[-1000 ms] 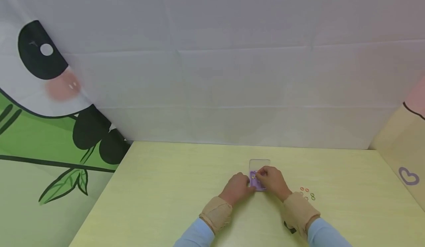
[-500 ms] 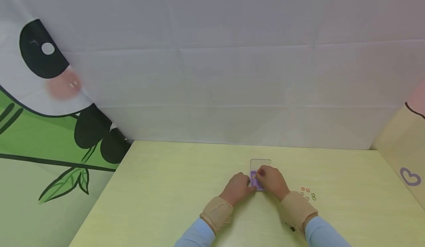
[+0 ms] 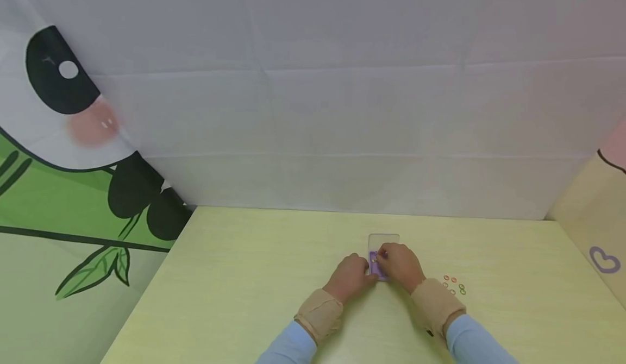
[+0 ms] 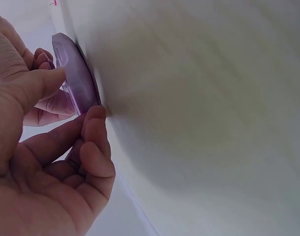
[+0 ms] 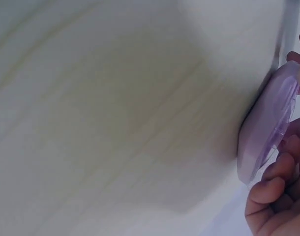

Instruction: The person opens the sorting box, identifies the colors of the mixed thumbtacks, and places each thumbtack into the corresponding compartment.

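On the table a small purple case (image 3: 374, 271) stands with its clear lid (image 3: 382, 238) folded out to the far side. My left hand (image 3: 348, 277) grips the case at its left and near edges. In the left wrist view, the thumb lies against the upper side of the case (image 4: 77, 78) and a bent finger meets its lower edge. My right hand (image 3: 403, 266) is over the case's right side, thumb and forefinger drawn together at the inside. A tiny yellowish spot shows near these fingertips. I cannot tell what they pinch.
Several small coloured rings (image 3: 454, 280), red and green among them, lie loose on the pale yellow table (image 3: 254, 277), right of the right hand. A white cloth wall (image 3: 313, 136) rises behind the table's far edge. Printed cartoon panels stand at both sides.
My right wrist and forearm have shifted slightly left and away from me, fingertips staying at the case. The left hand and the case hold their place.
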The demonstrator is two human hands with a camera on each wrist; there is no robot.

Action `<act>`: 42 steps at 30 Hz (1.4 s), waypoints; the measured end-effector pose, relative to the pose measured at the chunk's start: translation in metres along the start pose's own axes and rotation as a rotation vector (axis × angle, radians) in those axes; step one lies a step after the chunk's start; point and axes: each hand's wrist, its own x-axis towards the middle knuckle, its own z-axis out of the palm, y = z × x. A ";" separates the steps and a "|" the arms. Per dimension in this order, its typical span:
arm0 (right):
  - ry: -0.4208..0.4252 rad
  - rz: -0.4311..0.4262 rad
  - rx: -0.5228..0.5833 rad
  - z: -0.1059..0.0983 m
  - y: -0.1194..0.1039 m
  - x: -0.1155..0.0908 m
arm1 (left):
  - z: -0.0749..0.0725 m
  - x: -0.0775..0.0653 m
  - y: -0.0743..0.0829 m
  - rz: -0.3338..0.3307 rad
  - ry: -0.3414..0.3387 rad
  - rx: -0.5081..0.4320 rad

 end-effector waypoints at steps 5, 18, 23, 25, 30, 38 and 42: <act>-0.040 0.022 0.002 -0.004 -0.001 0.002 | 0.001 0.001 0.000 -0.004 -0.008 -0.008; -0.037 0.034 0.034 -0.010 -0.003 -0.010 | 0.006 -0.004 -0.004 0.004 -0.015 0.015; -0.027 0.080 0.067 -0.018 -0.003 -0.020 | 0.005 -0.010 -0.005 0.015 -0.015 0.025; -0.026 0.089 0.072 -0.021 -0.002 -0.025 | 0.005 -0.012 -0.005 0.020 -0.015 0.027; -0.003 0.104 0.063 -0.025 0.004 -0.041 | 0.007 -0.020 -0.008 0.027 -0.029 0.021; 0.018 0.145 0.054 -0.031 0.016 -0.071 | 0.008 -0.036 -0.013 0.063 -0.044 0.047; 0.020 0.184 0.057 -0.032 0.021 -0.088 | 0.007 -0.045 -0.015 0.077 -0.053 0.057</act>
